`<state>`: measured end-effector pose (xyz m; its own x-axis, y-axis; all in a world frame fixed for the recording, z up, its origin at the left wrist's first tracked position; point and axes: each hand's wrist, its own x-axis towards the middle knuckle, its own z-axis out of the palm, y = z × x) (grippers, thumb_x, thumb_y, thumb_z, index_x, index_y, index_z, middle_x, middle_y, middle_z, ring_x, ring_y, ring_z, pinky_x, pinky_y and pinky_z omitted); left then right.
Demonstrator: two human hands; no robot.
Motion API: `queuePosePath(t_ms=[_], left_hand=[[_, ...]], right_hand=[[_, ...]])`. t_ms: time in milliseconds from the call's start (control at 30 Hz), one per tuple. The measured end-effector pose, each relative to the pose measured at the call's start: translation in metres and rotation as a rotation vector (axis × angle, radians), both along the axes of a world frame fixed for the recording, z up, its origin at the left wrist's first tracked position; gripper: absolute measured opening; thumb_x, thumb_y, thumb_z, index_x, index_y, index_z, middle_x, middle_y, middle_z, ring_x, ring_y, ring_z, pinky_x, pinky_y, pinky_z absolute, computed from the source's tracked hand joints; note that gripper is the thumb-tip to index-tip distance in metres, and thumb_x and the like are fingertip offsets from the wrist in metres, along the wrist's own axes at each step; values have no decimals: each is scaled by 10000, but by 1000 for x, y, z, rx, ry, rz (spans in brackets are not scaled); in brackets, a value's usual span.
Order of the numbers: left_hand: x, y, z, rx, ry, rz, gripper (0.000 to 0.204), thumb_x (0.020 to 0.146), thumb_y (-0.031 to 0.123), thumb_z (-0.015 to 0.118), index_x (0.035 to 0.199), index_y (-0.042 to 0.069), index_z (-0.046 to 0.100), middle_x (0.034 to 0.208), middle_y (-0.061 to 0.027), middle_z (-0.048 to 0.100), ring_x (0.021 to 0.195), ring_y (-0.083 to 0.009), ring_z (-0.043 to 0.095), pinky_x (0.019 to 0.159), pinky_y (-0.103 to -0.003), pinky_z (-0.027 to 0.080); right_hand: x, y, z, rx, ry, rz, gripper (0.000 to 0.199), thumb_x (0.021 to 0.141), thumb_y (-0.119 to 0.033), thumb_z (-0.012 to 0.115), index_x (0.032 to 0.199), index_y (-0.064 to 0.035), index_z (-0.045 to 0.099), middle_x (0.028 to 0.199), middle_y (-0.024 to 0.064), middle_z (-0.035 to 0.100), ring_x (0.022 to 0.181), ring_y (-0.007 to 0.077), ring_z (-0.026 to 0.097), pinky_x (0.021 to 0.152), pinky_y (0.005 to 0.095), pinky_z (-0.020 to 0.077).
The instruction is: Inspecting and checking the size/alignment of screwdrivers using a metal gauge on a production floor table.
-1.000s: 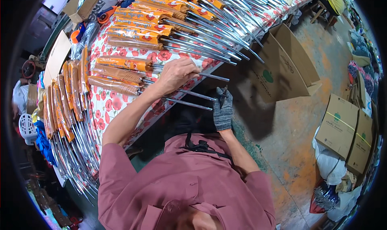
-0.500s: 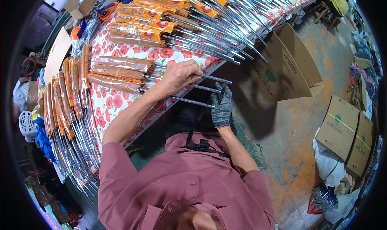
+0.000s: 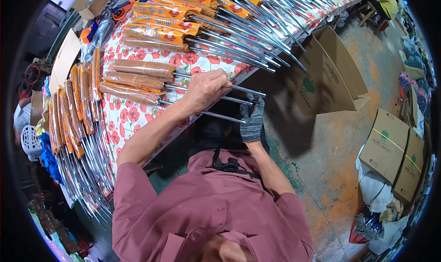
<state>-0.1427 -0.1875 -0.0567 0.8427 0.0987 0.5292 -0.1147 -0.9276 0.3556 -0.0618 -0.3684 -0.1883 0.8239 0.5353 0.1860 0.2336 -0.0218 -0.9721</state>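
Three thin metal rods with brown, plastic-wrapped heads [image 3: 138, 80] lie side by side, heads on the table and bare ends past its edge. My bare left hand [image 3: 209, 87] is closed around the top metal rod [image 3: 248, 90], and its wrist crosses over the others. My right hand [image 3: 252, 119], in a grey knitted glove, is at the rods' free ends with its fingers curled. The middle rod's end meets the glove; whatever the gloved fingertips pinch is too small to make out.
The table has a red-flowered cloth [image 3: 133, 117]. Several similar rods with orange labels [image 3: 156, 32] lie farther back, and another bundle [image 3: 76, 110] is at the left. An open cardboard box [image 3: 321, 73] stands on the floor at right, with flattened cartons [image 3: 386, 140] beyond.
Both hands keep nearly the same places. The rods have shifted very slightly, and the gloved fingers have moved a little at their ends.
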Motion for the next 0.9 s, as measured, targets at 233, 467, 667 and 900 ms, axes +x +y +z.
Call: queuePosePath(t_ms=[233, 467, 667, 900], left_hand=[[1, 2, -2, -44, 23, -17, 209, 768, 19, 796, 885, 59, 626, 867, -60, 670, 736, -249, 689, 596, -349, 514], [0, 2, -2, -81, 60, -26, 194, 783, 22, 791, 887, 52, 630, 872, -60, 672, 748, -253, 690, 605, -350, 516], [0, 3, -3, -82, 80, -24, 184, 795, 28, 789, 888, 47, 630, 877, -59, 676, 752, -251, 689, 606, -349, 514], [-1, 1, -1, -94, 83, -43, 177, 812, 41, 791, 888, 46, 631, 877, -62, 678, 752, -251, 689, 601, -352, 508]], right_hand=[[-4, 0, 6, 8, -4, -2, 521, 1006, -150, 679, 1445, 34, 466, 1371, 165, 596, 1282, 273, 586, 1118, 369, 427], [-2, 3, -3, 24, -45, -5, 466, 1016, -175, 656, 1414, 29, 524, 1393, 174, 578, 1323, 305, 548, 1155, 394, 385], [2, 4, -8, 5, -81, -12, 425, 1020, -179, 644, 1380, 26, 547, 1337, 175, 614, 1282, 320, 576, 1135, 390, 401], [3, 2, -12, 27, -63, -44, 361, 993, -208, 680, 1255, 18, 577, 1100, 156, 676, 1038, 320, 655, 942, 402, 501]])
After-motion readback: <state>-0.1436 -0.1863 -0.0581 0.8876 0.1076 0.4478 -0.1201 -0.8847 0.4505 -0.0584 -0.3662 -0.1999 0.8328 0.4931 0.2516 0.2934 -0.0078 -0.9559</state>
